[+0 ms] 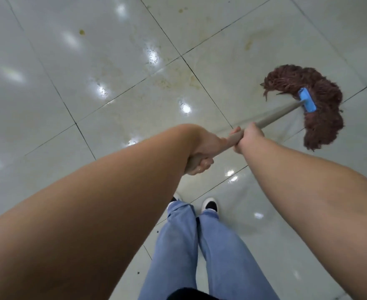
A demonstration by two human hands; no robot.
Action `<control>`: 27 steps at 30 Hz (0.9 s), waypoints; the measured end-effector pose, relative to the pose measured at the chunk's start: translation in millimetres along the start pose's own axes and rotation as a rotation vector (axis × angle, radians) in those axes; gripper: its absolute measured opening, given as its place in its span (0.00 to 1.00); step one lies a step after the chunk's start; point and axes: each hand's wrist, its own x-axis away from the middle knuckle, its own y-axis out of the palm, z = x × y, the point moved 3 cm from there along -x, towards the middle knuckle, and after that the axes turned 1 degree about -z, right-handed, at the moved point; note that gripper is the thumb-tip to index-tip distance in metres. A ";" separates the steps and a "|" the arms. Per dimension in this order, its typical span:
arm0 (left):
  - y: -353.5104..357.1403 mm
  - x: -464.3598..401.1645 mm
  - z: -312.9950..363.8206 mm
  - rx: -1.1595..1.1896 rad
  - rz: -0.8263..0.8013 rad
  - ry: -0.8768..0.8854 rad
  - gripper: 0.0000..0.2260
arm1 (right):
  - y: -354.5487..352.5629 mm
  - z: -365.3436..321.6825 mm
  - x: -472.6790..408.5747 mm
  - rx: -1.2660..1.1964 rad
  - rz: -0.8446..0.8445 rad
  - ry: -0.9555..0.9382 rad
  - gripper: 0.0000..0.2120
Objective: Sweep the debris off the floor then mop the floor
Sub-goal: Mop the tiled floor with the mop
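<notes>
A mop with a reddish-brown string head point(321, 98) and a blue clamp point(307, 100) lies spread on the glossy white tile floor point(91, 83) at the upper right. Its beige handle point(275, 114) runs down-left to me. My right hand point(248, 137) grips the handle further along, nearer the head. My left hand point(202, 152) grips the handle's near end, fingers curled under it. Yellowish-brown stains point(178, 81) mark the tiles left of the mop head, with a small spot point(82, 32) further off.
My legs in blue jeans point(191, 245) and dark shoes with white toes point(209, 204) stand below the hands. Dark grout lines cross the floor diagonally. A few dark specks point(138, 273) lie beside my left leg.
</notes>
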 end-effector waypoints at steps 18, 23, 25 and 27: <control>17.3 -55.6 -78.8 0.103 -0.065 -0.022 0.25 | -18.4 59.3 -25.5 0.275 0.149 0.042 0.13; -4.0 -51.2 -227.4 0.082 -0.096 -0.142 0.28 | -10.4 197.3 9.2 0.280 0.179 0.030 0.12; -18.3 -44.3 -295.7 0.083 -0.091 -0.156 0.28 | -2.1 262.5 30.4 0.247 0.177 0.045 0.11; -35.0 -31.2 -365.4 0.097 -0.066 -0.159 0.28 | 6.3 331.2 57.0 0.183 0.198 0.078 0.14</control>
